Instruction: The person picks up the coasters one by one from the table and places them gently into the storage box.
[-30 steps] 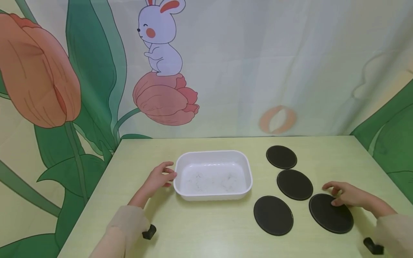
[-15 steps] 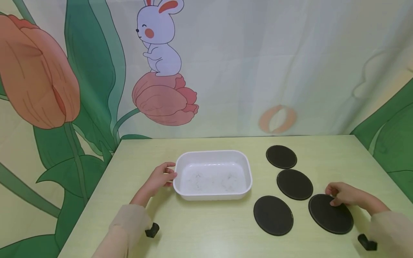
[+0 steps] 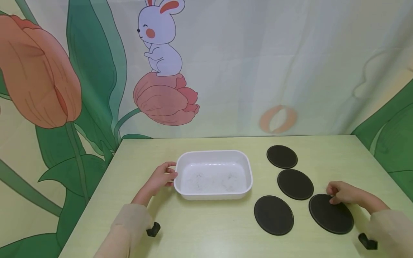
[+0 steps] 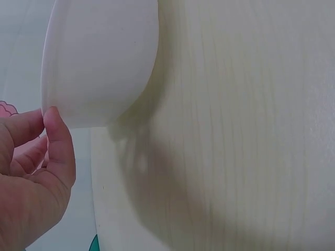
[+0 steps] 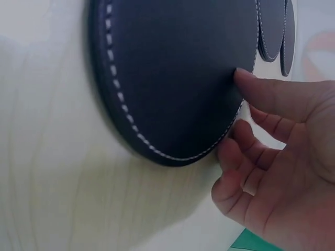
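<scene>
An upright white rectangular dish (image 3: 213,175) is seen mid-frame; a round black coaster (image 3: 333,216), white-stitched, is laid flat at lower right.

Soft shadows, faint glare on table (image 3: 216,233)

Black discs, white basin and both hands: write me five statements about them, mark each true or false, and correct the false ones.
1. The right hand has its thumb on a black disc. True.
2. The white basin has a disc inside it. False: no disc lies in it.
3. The left hand touches the basin's rim. True.
4. There are six black discs in the head view. False: there are four.
5. The disc at the right hand has pale stitching along its edge. True.
</scene>
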The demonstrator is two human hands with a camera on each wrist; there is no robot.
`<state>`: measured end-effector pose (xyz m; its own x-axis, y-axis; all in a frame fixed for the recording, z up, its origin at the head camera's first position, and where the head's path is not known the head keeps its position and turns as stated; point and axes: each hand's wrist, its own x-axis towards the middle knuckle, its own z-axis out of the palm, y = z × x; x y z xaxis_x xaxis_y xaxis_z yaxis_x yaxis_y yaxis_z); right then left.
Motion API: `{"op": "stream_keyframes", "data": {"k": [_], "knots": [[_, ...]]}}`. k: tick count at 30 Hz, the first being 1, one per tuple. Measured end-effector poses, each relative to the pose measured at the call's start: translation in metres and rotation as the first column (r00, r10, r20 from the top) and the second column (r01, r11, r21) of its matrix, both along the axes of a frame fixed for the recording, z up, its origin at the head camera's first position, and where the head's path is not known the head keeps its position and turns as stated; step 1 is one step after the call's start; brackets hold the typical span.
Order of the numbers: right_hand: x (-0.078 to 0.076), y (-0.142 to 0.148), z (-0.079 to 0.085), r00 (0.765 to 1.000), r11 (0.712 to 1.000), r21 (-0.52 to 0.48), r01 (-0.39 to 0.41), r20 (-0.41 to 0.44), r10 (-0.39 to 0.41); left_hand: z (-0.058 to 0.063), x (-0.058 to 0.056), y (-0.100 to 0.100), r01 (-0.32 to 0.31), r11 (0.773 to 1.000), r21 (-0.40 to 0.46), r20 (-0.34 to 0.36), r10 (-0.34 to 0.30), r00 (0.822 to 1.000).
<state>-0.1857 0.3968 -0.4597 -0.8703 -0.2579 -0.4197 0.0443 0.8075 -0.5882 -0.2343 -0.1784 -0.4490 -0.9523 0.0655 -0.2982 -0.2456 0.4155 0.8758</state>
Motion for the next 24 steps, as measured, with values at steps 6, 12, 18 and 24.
{"op": "stream_keyframes", "data": {"k": [6, 12, 18, 24], "knots": [[-0.003, 0.000, 0.002, 1.000, 0.999, 0.049, -0.009, 0.020, 0.008, 0.001, 0.001, 0.001, 0.000, 1.000, 0.019, -0.008, 0.001, 1.000], [-0.006, 0.002, -0.001, 0.999, 0.997, 0.075, -0.009, 0.032, 0.006, 0.002, 0.002, 0.001, -0.003, 1.000, 0.018, 0.002, 0.003, 1.000], [-0.005, 0.006, 0.000, 0.999, 0.999, 0.048, -0.020, 0.044, 0.018, 0.002, 0.001, 0.002, -0.010, 1.000, 0.006, 0.005, 0.010, 1.000], [0.000, 0.008, 0.011, 0.994, 1.000, 0.016, 0.017, 0.109, -0.019, 0.001, 0.001, 0.001, -0.009, 1.000, 0.009, 0.002, 0.009, 1.000]]}}
